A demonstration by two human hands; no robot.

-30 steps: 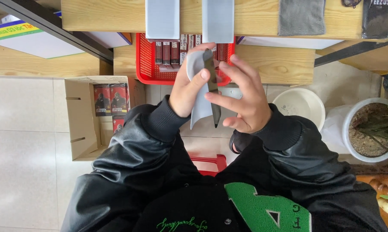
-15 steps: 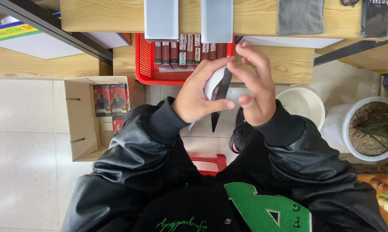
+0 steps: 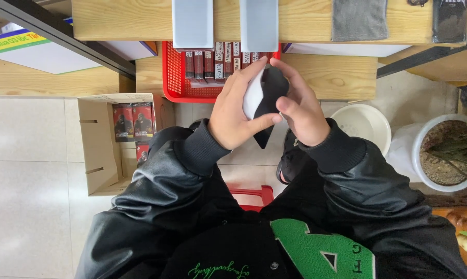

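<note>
From the head view I saw both hands raised in front of the chest, closed together on one small thing: a flat pouch [image 3: 267,101], black on the near face and pale grey-white on the side toward the left hand. My left hand [image 3: 237,118] wrapped it from the left, thumb lying across the black face and fingertips curled over the top edge. My right hand [image 3: 299,111] pinched it from the right, fingers bent over the upper corner. The pouch hung with its pointed lower end down, held in the air over the floor, just in front of a red basket [image 3: 174,72] of small dark boxes that sat on the wooden worktop [image 3: 337,77]. To the left, on the tiled floor, stood an open cardboard box [image 3: 96,150] with red-and-black packets inside. To the right I saw a white bucket [image 3: 362,124] and, beyond it, a white plant pot [image 3: 424,170] of soil.
</note>
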